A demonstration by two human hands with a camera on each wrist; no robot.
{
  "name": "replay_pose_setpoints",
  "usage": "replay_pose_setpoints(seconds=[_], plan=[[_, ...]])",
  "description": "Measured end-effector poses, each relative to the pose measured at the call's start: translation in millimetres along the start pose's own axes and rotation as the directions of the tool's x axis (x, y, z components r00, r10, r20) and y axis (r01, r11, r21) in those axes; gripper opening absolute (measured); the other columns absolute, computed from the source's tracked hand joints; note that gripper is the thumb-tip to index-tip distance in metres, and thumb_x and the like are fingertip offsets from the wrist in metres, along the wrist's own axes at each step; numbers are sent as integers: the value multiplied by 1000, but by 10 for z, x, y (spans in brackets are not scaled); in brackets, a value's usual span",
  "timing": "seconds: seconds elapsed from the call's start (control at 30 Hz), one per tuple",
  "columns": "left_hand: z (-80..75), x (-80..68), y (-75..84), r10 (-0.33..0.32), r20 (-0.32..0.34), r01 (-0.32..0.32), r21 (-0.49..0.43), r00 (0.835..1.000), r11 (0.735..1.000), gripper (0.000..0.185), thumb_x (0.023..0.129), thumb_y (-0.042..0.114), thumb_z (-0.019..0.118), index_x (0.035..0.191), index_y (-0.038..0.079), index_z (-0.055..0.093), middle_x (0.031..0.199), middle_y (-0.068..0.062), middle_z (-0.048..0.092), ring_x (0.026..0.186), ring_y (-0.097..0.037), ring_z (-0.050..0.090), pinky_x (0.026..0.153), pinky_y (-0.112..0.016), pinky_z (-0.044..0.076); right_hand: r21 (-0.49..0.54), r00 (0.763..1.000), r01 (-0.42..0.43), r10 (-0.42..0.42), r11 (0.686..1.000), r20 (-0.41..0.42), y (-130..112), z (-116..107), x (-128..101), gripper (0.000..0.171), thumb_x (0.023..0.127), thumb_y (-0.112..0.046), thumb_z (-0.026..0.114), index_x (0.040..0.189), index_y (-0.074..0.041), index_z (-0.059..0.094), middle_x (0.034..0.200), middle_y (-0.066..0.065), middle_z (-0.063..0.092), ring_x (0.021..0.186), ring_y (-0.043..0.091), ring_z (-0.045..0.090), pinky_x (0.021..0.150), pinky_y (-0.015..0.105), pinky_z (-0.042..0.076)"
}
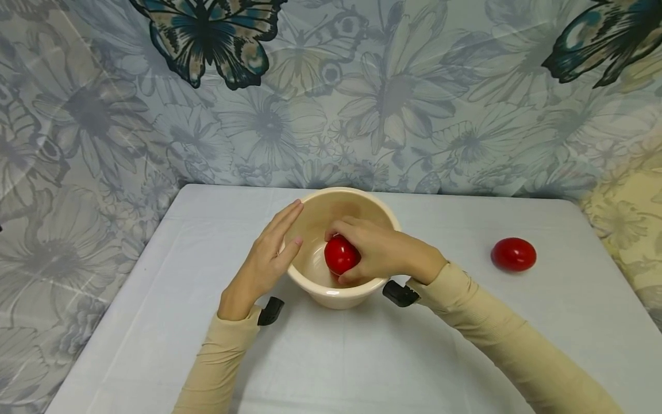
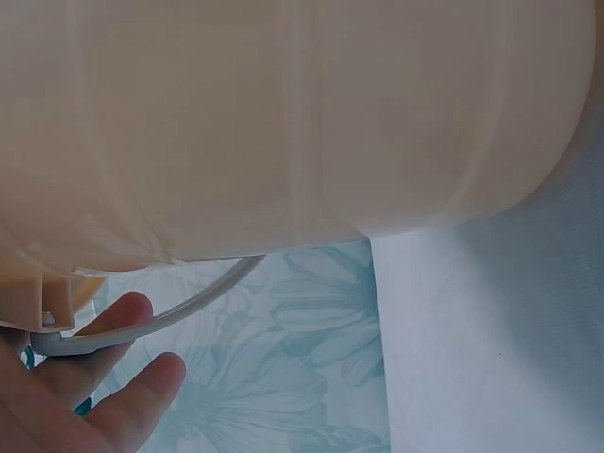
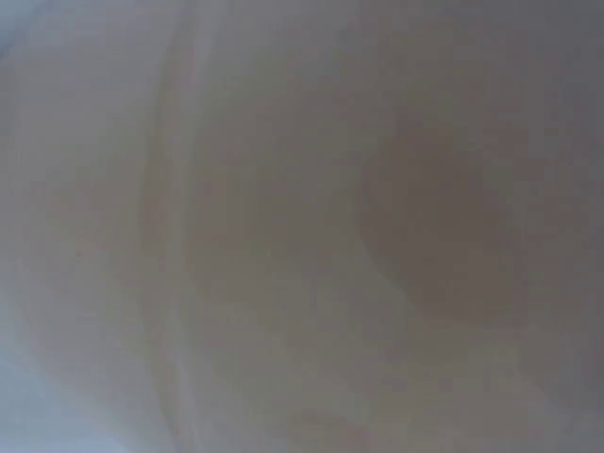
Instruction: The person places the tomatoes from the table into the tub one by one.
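A cream plastic bucket stands upright on the table. My right hand reaches over its rim from the right and grips a glossy red egg-shaped ball inside the mouth, thumb on the near side and fingers on the far side. On the bucket's left rim rests my left hand, its fingers stretched out straight. The left wrist view shows the bucket's outer wall and its thin grey handle beside the left fingers. Only the pale bucket wall, blurred and very close, fills the right wrist view.
A second red egg-shaped ball lies on the right part of the table, apart from the bucket. White cloth covers the table. Behind it hangs a floral fabric with butterflies, along the table's back edge.
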State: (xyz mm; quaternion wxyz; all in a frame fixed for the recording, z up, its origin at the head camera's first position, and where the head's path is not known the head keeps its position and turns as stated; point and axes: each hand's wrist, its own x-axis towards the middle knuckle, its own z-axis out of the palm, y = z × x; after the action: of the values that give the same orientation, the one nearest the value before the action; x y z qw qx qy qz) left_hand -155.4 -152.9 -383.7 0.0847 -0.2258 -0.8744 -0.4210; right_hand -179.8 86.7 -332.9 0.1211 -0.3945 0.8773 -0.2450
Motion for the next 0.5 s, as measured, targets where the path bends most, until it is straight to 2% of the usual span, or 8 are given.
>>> replay_pose_setpoints(seconds=[0.1,0.33,0.5], plan=[[3,3,4,4,2,-4,-2,1000,1000,56,102,24,47,156,20,33,163,0,31,151,-15,27,124,-46,25,11,1000,-2,2,1000,3,2,10,14,54,71,-21,87,114,-13,54,115,0,60,113,16,56,95,33,54],[-6,5,11,14,-5,-14,2,1000,1000,56,102,23,47,156,18,34,162,-1,31,151,-16,27,124,-46,25,26,999,12,-14,1000,49,5,20,36,53,71,-23,88,111,-13,55,108,-1,66,103,13,63,91,29,56],[-4,1,7,13,0,-13,4,1000,1000,56,102,23,47,156,18,34,163,0,31,151,-17,27,124,-47,25,11,997,26,-27,1000,79,22,31,47,50,73,-20,85,114,-13,57,111,-1,66,106,13,63,94,29,54]])
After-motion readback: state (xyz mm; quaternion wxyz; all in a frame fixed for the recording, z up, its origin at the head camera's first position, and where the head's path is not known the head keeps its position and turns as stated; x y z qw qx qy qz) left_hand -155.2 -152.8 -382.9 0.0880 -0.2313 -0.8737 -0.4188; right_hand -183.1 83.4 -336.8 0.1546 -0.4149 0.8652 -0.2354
